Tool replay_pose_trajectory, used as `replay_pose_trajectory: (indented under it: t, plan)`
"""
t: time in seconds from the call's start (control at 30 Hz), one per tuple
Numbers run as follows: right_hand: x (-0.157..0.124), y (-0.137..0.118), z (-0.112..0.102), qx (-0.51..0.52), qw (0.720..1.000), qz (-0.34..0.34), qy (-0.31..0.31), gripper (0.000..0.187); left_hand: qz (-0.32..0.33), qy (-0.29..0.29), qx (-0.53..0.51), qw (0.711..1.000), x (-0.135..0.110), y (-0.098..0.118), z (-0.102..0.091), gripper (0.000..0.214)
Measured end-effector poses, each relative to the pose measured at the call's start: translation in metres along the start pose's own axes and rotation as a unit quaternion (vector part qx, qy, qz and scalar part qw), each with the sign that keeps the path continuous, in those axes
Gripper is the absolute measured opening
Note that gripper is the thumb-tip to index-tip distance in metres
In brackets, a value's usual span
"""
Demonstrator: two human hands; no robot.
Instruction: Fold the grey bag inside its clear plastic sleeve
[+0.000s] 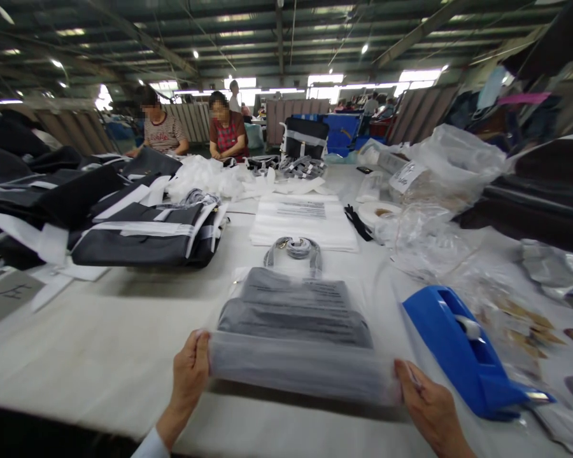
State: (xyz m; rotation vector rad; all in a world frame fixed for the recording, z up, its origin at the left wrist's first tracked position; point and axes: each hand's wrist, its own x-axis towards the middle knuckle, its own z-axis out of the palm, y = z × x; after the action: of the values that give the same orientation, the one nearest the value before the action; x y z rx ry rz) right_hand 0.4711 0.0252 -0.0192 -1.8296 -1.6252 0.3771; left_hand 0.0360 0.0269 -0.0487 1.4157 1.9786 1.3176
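In front of me lies a dark handbag inside a translucent plastic bag with printed lines on it. A grey coiled strap shows at its far end. My left hand pinches the near left corner of the plastic bag, thumb against fingers. At the near right corner my right hand grips the same plastic bag. Between both hands the near end of the plastic is stretched and looks folded over; it is slightly blurred. A blue tape dispenser stands just right of my right hand.
Behind the handbag lies a stack of white printed plastic bags. Black bags with white strips pile up at left. Clear plastic and a tape roll lie at right. Two people work across the table.
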Motion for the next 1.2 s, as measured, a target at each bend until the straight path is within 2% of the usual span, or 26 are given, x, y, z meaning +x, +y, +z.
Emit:
replay_pose_trajectory:
  t: [0.17,0.33,0.5,0.6,0.7,0.8,0.87,1.07,1.2]
  plan:
    - [-0.002,0.006,0.015,-0.038,0.999,0.000,0.005,0.066,-0.019,0.003,0.038,0.999,0.003,-0.005,0.008,0.032]
    - [-0.007,0.020,0.030,-0.079,0.996,-0.034,0.030,0.068,-0.039,-0.013,0.061,0.997,0.004,-0.021,0.016,0.029]
    - [-0.004,0.028,0.037,-0.135,0.986,-0.098,0.026,0.064,-0.026,-0.042,0.148,0.988,0.007,-0.025,0.019,0.027]
    - [-0.003,0.032,0.040,-0.162,0.978,-0.135,-0.005,0.057,0.001,-0.079,0.216,0.973,0.009,-0.023,0.019,0.029]
    - [-0.004,0.034,0.043,-0.211,0.966,-0.148,-0.018,0.050,0.035,-0.099,0.342,0.934,0.009,-0.019,0.018,0.032]
    - [-0.006,0.031,0.045,-0.268,0.953,-0.142,-0.013,0.042,0.056,-0.090,0.437,0.893,0.009,-0.017,0.017,0.035]
    - [-0.007,0.026,0.045,-0.293,0.948,-0.122,-0.012,0.038,0.070,-0.082,0.452,0.885,0.008,-0.017,0.017,0.035]
    - [-0.007,0.011,0.043,-0.313,0.949,-0.047,-0.007,0.031,0.094,-0.045,0.424,0.899,0.002,-0.016,0.019,0.035]
    - [-0.007,0.009,0.043,-0.304,0.952,-0.028,-0.001,0.030,0.148,-0.008,0.371,0.917,0.010,-0.012,0.015,0.032]
